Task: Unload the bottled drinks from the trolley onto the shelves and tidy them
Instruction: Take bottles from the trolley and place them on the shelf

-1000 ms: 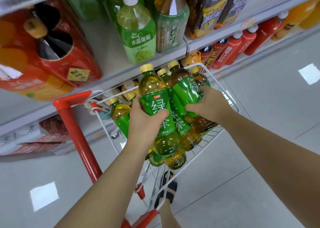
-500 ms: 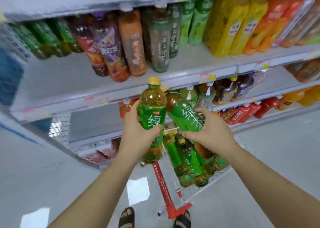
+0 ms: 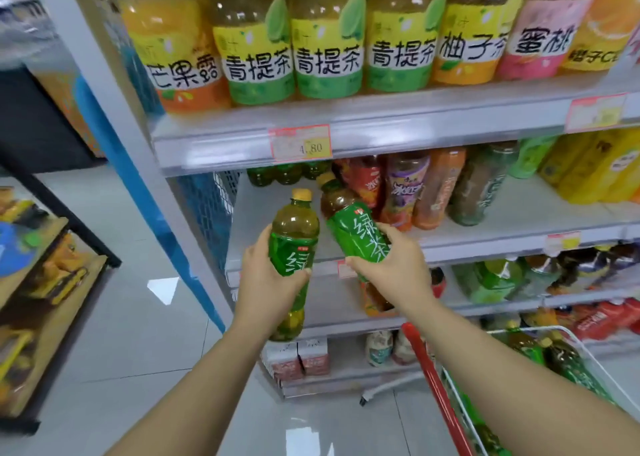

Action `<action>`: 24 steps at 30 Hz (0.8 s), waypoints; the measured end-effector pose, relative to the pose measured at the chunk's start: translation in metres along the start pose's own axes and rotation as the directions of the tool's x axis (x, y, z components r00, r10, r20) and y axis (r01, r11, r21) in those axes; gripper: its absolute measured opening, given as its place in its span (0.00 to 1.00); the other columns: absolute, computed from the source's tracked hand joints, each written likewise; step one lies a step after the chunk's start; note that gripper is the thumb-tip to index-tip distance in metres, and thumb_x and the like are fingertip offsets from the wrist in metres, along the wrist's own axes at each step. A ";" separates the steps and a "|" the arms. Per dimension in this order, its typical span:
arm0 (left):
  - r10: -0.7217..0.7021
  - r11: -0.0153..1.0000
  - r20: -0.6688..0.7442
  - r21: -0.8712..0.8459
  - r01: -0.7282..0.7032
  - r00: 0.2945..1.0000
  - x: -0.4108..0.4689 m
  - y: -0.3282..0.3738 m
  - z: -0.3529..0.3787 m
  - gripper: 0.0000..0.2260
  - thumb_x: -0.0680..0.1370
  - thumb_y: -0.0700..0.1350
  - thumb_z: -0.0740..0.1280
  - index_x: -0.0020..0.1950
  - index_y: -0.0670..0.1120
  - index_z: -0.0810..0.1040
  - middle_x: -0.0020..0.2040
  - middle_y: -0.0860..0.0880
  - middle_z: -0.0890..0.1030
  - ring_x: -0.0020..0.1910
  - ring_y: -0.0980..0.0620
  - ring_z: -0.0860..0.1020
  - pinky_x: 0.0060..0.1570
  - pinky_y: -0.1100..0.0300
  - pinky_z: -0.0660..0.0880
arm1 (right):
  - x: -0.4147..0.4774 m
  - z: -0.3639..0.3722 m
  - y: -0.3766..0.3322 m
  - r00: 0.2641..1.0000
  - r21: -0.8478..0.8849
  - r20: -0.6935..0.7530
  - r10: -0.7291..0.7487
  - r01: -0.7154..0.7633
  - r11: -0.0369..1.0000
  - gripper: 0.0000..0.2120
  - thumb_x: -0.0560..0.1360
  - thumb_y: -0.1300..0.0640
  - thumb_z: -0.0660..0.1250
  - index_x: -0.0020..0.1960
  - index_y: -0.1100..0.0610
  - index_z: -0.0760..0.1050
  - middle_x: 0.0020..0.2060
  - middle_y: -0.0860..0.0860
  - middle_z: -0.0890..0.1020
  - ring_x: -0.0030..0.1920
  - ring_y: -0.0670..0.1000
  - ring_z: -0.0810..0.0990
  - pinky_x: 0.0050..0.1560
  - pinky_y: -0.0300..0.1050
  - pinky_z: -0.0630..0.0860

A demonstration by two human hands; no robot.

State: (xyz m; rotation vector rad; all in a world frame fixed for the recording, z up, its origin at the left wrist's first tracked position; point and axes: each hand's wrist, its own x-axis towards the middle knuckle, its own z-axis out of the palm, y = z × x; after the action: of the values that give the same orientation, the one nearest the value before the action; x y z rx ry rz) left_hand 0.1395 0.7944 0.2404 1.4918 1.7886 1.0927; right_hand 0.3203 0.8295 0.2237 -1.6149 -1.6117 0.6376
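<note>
Head view: my left hand grips an upright green-labelled, yellow-capped plastic tea bottle, my right hand a tilted twin. Mid-carry; next I'd stand both on the grey metal shelf at twelve o'clock.

Green-labelled bottles — yellow caps; trolley handle — red.

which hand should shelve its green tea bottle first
Probably right: the right hand tilts its green-labelled plastic tea bottle over a bare patch of the grey metal shelf; the left hand holds its upright bottle lower.
</note>
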 end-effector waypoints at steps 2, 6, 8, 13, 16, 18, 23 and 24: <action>-0.048 0.998 -0.006 -0.043 0.048 0.999 0.025 -0.009 -0.007 0.25 0.67 0.43 0.75 0.60 0.54 0.70 0.52 0.50 0.76 0.50 0.53 0.77 0.45 0.60 0.72 | 0.020 0.027 -0.007 0.999 0.002 -0.052 0.011 -0.011 1.000 0.24 0.61 0.44 0.74 0.55 0.49 0.75 0.47 0.50 0.81 0.51 0.56 0.76 0.47 0.50 0.75; -0.088 0.990 -0.050 -0.114 0.082 0.995 0.081 -0.012 -0.009 0.23 0.67 0.46 0.74 0.56 0.56 0.68 0.54 0.46 0.77 0.51 0.48 0.77 0.52 0.53 0.75 | 0.063 0.068 -0.023 0.987 0.031 -0.160 -0.030 0.035 0.999 0.25 0.61 0.40 0.69 0.55 0.49 0.76 0.48 0.50 0.83 0.51 0.58 0.77 0.51 0.49 0.73; -0.100 0.989 -0.094 -0.117 0.089 0.991 0.103 -0.015 -0.007 0.25 0.65 0.50 0.73 0.60 0.52 0.70 0.55 0.47 0.77 0.51 0.48 0.77 0.53 0.52 0.76 | 0.078 0.083 -0.030 0.978 0.081 -0.205 -0.045 0.063 0.995 0.28 0.63 0.44 0.72 0.60 0.53 0.75 0.55 0.52 0.81 0.57 0.58 0.74 0.58 0.46 0.68; -0.160 0.972 -0.140 -0.195 0.131 0.977 0.125 -0.034 0.000 0.26 0.62 0.53 0.71 0.59 0.52 0.73 0.54 0.47 0.78 0.49 0.47 0.79 0.50 0.49 0.78 | 0.098 0.119 -0.026 0.966 0.296 -0.254 0.056 0.023 0.955 0.31 0.62 0.52 0.72 0.64 0.52 0.67 0.58 0.53 0.76 0.58 0.60 0.73 0.58 0.59 0.73; -0.180 0.961 -0.136 -0.238 0.144 0.974 0.124 -0.042 0.005 0.21 0.64 0.52 0.73 0.56 0.54 0.73 0.54 0.47 0.78 0.49 0.47 0.79 0.51 0.48 0.78 | 0.099 0.131 -0.017 0.958 0.351 -0.270 0.092 0.009 0.936 0.32 0.63 0.58 0.74 0.64 0.55 0.66 0.57 0.55 0.75 0.59 0.59 0.72 0.58 0.59 0.73; -0.175 0.957 -0.140 -0.258 0.135 0.975 0.124 -0.044 0.008 0.25 0.62 0.54 0.72 0.57 0.54 0.73 0.54 0.47 0.78 0.49 0.47 0.79 0.51 0.49 0.78 | 0.100 0.134 -0.012 0.961 0.383 -0.251 0.115 -0.011 0.924 0.35 0.63 0.62 0.76 0.66 0.57 0.64 0.58 0.55 0.73 0.60 0.58 0.71 0.60 0.58 0.72; -0.113 0.945 -0.223 -0.325 0.036 0.968 0.125 -0.034 0.017 0.29 0.65 0.53 0.73 0.65 0.52 0.71 0.56 0.48 0.77 0.52 0.50 0.79 0.52 0.50 0.78 | 0.108 0.131 -0.002 0.979 0.282 -0.172 0.113 -0.061 0.958 0.42 0.62 0.61 0.78 0.70 0.58 0.60 0.63 0.56 0.70 0.64 0.56 0.69 0.62 0.57 0.71; -0.086 0.946 -0.239 -0.325 0.003 0.967 0.127 -0.032 0.018 0.28 0.67 0.51 0.74 0.64 0.51 0.71 0.57 0.48 0.77 0.53 0.51 0.78 0.54 0.50 0.78 | 0.107 0.129 0.002 0.984 0.246 -0.144 0.101 -0.063 0.967 0.43 0.62 0.60 0.78 0.71 0.58 0.59 0.64 0.56 0.71 0.65 0.56 0.69 0.62 0.56 0.71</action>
State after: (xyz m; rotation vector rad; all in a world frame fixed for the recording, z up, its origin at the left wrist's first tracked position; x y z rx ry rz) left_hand 0.1095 0.9203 0.2141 1.1523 1.6919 1.5243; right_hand 0.2282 0.9553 0.1632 -1.5181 -1.3064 0.7028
